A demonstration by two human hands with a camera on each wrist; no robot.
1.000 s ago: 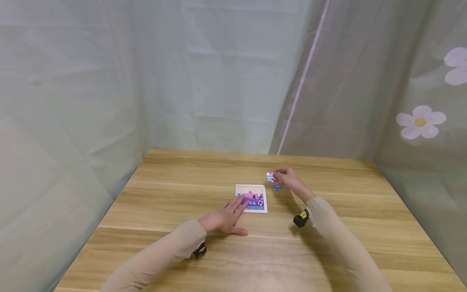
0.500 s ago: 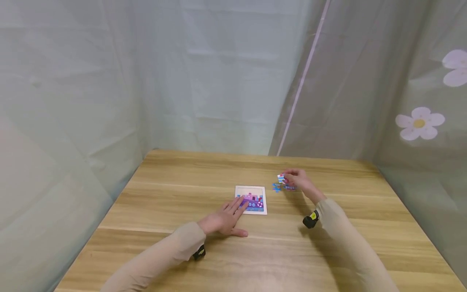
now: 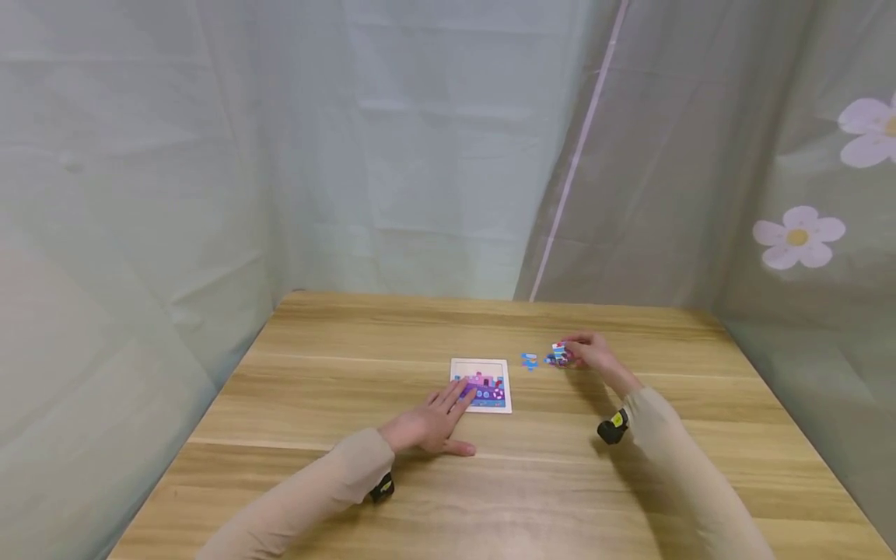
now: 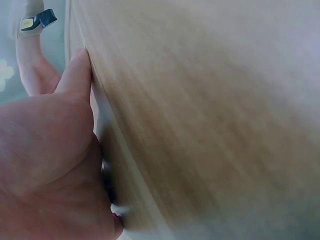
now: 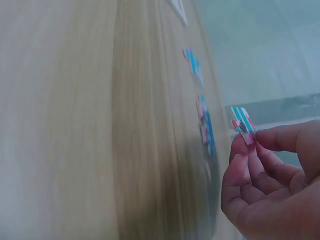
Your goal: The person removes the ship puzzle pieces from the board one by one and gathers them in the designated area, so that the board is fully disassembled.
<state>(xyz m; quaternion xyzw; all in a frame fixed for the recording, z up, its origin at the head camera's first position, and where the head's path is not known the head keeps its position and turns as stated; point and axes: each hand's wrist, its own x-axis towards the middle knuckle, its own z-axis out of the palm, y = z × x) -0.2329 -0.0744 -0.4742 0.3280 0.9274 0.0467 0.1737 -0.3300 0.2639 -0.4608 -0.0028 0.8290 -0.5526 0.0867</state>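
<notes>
A square jigsaw puzzle point(image 3: 493, 398) in a white frame lies mid-table, partly filled with a purple and pink ship picture; its upper part is a pale bare board. My left hand point(image 3: 437, 420) rests on its lower left, fingers straight and spread, thumb out on the table. In the right wrist view, my right hand point(image 5: 275, 175) pinches a striped blue and white puzzle piece point(image 5: 242, 120) between thumb and fingertips, raised off the table. Below it lie loose puzzle pieces: a blue one point(image 3: 530, 361) nearer the frame and a purple-blue one point(image 5: 206, 127) under the hand.
The wooden table point(image 3: 336, 334) spreads around both hands. Pale curtains point(image 3: 434, 155) hang behind it and along its sides, with flowers printed on the right one. Each wrist wears a small black camera point(image 3: 612, 428).
My right hand has moved rightward, away from the framed puzzle, still pinching the striped piece, and is now over the right-hand loose piece. The left hand stays on the puzzle.
</notes>
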